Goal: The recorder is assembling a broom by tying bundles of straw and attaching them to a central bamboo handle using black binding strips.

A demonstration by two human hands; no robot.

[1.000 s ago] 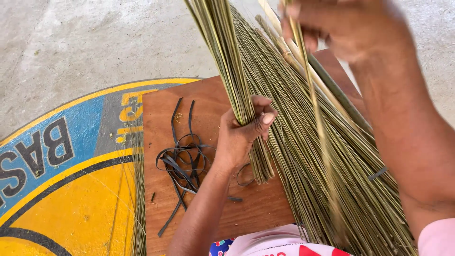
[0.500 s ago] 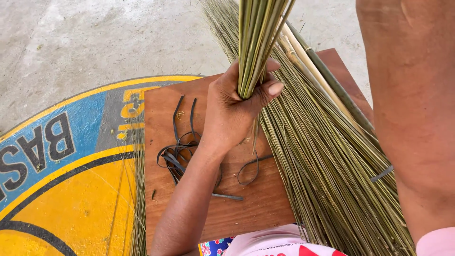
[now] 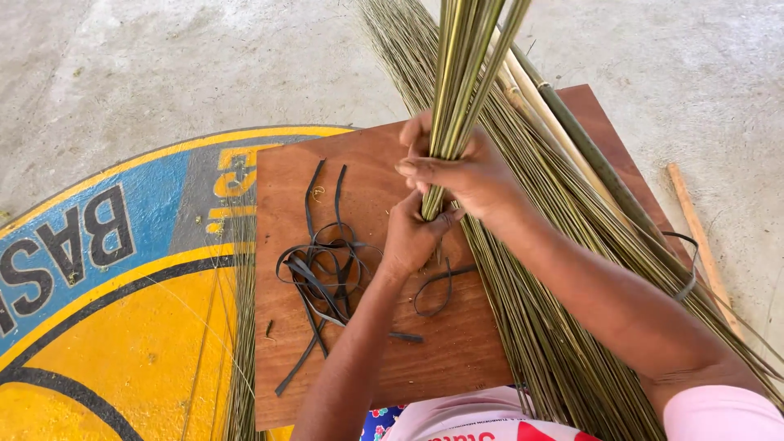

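Bright, even daylight, soft w/ no hard-edged shadows. Concrete floor (image 3: 147,73) looks pale, near washed out at top right, but no blown glare. Faint soft shadow under the right hand (image 3: 461,175) and forearm, falling on the sticks (image 3: 539,327); left hand (image 3: 416,237) is a bit darker, shaded by the bundle (image 3: 461,90) above it. Board (image 3: 359,327) has a mild sheen, no hotspots. Focus sharp across centre: strips (image 3: 322,278) and stick grain crisp. Slight softness at the bottom edge on the pink sleeve (image 3: 723,412). No motion blur. Mild wide-angle stretch toward the corners.
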